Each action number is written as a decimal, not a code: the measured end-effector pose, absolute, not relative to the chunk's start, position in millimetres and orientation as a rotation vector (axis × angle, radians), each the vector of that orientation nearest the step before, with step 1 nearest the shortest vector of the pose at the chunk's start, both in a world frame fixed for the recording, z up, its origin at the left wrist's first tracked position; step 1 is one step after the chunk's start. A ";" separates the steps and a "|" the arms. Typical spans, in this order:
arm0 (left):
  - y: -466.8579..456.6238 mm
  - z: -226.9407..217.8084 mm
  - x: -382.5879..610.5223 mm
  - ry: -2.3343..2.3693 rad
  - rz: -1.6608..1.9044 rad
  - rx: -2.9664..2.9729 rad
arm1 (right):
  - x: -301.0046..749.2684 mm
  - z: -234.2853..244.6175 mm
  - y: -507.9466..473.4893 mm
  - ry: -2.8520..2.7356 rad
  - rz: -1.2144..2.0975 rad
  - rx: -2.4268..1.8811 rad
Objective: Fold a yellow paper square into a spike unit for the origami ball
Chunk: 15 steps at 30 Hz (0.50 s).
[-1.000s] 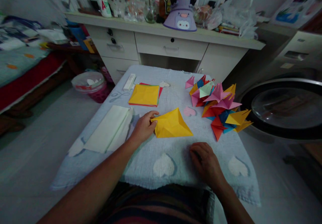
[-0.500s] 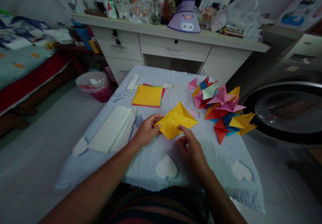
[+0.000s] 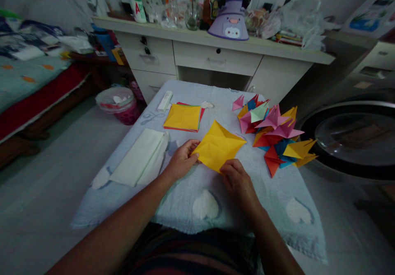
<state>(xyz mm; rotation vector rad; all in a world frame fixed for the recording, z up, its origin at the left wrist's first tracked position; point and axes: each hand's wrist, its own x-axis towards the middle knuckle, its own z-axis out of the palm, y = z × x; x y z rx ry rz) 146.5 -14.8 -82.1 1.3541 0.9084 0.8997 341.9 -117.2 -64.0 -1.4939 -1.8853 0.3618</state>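
A creased yellow sheet of origami paper point(image 3: 218, 144) is held in front of me, one corner toward me. My left hand point(image 3: 184, 158) pinches its left corner between thumb and fingers. At the near corner, my right hand point(image 3: 238, 181) has its fingers closed on the paper's edge. Beyond the sheet sits a stack of square coloured paper point(image 3: 182, 117), yellow on top with red and green edges showing. Several folded paper pieces point(image 3: 274, 131) in pink, red, blue, yellow and pale green lie heaped to the right.
A pale cloth point(image 3: 205, 205) with heart patterns covers the small table. On its left lie a folded whitish sheet point(image 3: 138, 157) and a small white box point(image 3: 165, 101). A pink bin point(image 3: 125, 112) stands on the floor; a white cabinet point(image 3: 216, 57) is behind, a washing machine point(image 3: 364, 139) at right.
My right hand has moved down to the sheet's near corner and closed on it. The yellow paper now lies more opened out. My left hand keeps its hold.
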 end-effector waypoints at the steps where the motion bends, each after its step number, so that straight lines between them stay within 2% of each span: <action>1: -14.4 -83.4 145.6 0.924 0.911 1.383 | 342.8 -64.6 -118.4 -1.870 0.364 -1.494; 15: -17.7 -80.8 136.2 0.963 0.917 1.817 | 368.4 -68.6 -126.7 -1.687 0.446 -1.518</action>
